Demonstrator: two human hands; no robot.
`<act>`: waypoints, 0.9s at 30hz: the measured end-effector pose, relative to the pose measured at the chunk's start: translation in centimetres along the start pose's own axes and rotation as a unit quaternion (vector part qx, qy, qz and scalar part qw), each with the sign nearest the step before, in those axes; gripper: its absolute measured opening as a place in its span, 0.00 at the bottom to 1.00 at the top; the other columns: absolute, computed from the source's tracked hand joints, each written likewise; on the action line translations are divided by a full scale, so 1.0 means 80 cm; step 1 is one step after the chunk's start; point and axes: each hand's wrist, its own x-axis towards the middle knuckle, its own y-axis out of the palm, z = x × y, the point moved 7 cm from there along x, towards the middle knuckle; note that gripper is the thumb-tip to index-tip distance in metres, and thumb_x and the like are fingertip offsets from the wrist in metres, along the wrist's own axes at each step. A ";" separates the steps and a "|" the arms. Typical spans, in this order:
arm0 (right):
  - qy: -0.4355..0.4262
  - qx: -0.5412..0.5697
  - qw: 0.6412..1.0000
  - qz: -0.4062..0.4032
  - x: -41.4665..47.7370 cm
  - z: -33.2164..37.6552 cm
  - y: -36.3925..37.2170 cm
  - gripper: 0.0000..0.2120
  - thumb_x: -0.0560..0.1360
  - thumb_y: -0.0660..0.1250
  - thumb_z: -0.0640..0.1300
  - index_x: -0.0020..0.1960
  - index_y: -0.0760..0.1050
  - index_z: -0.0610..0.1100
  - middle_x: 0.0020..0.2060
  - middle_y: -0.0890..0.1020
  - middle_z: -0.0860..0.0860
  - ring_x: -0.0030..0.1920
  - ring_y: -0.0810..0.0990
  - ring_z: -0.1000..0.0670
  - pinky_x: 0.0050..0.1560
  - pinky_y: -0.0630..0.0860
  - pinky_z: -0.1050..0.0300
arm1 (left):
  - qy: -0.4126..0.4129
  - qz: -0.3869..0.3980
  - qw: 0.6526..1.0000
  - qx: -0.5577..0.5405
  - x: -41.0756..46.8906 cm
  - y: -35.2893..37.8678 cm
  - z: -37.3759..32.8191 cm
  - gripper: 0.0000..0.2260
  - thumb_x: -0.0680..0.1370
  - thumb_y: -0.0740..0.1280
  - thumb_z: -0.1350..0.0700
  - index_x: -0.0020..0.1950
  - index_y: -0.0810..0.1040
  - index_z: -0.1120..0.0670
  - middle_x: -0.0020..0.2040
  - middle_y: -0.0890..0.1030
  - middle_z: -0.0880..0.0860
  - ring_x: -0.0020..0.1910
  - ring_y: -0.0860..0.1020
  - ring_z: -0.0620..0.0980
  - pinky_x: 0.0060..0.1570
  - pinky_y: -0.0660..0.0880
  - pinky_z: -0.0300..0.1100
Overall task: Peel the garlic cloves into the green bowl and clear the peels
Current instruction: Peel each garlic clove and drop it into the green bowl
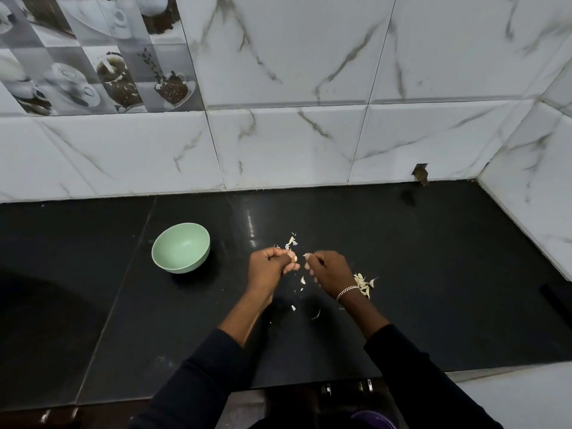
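The fingers of my left hand curl round a garlic clove, those of my right hand pinch a scrap of peel beside it, loose peels lie just beyond, and the green bowl sits off to their left.

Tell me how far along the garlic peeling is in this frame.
Early. Done: nothing; the green bowl looks empty. In hand: the left hand grips a clove while the right hand pinches skin off it. Left: the garlic pile by the right wrist, and the peels scattered on the counter.
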 end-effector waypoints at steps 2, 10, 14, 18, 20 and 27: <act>0.010 -0.029 0.999 -0.008 0.002 -0.006 -0.001 0.13 0.75 0.71 0.46 0.34 0.76 0.44 0.28 0.79 0.51 0.29 0.76 0.55 0.37 0.74 0.60 | 0.006 0.000 1.000 0.011 -0.001 0.001 0.001 0.01 0.75 0.72 0.68 0.45 0.81 0.66 0.32 0.83 0.58 0.35 0.84 0.53 0.48 0.82 0.45; 0.091 0.074 0.993 0.017 0.000 -0.025 0.009 0.09 0.75 0.65 0.31 0.43 0.82 0.40 0.35 0.85 0.43 0.29 0.83 0.53 0.34 0.82 0.60 | 0.007 -0.008 0.999 0.034 0.002 -0.001 0.007 0.04 0.74 0.71 0.71 0.48 0.81 0.70 0.38 0.84 0.63 0.37 0.85 0.55 0.45 0.83 0.42; 0.093 0.049 0.994 0.022 0.000 -0.024 0.009 0.04 0.73 0.72 0.35 0.39 0.79 0.38 0.28 0.82 0.47 0.23 0.79 0.54 0.27 0.75 0.66 | -0.002 -0.008 1.000 0.029 0.004 -0.004 0.012 0.05 0.74 0.71 0.72 0.48 0.81 0.70 0.39 0.84 0.64 0.39 0.86 0.56 0.45 0.83 0.42; 0.082 0.000 0.996 0.029 0.004 -0.028 0.014 0.12 0.72 0.66 0.33 0.36 0.80 0.47 0.28 0.83 0.47 0.30 0.83 0.52 0.38 0.79 0.63 | -0.013 -0.008 1.000 0.025 0.004 -0.002 0.016 0.04 0.73 0.70 0.73 0.47 0.81 0.68 0.39 0.84 0.63 0.39 0.86 0.57 0.45 0.83 0.42; 0.092 0.014 0.995 0.030 0.006 -0.031 0.016 0.14 0.73 0.60 0.33 0.37 0.82 0.44 0.31 0.85 0.44 0.33 0.85 0.49 0.42 0.82 0.58 | -0.019 -0.008 1.000 0.022 0.003 -0.003 0.019 0.04 0.73 0.70 0.73 0.46 0.81 0.67 0.38 0.84 0.62 0.39 0.85 0.57 0.44 0.82 0.41; 0.122 -0.028 0.991 0.041 0.007 -0.041 0.023 0.07 0.72 0.67 0.36 0.36 0.80 0.42 0.30 0.84 0.46 0.28 0.81 0.51 0.34 0.78 0.60 | -0.032 -0.014 0.999 0.025 0.006 -0.012 0.029 0.04 0.73 0.70 0.72 0.46 0.82 0.66 0.40 0.85 0.61 0.41 0.86 0.57 0.48 0.83 0.44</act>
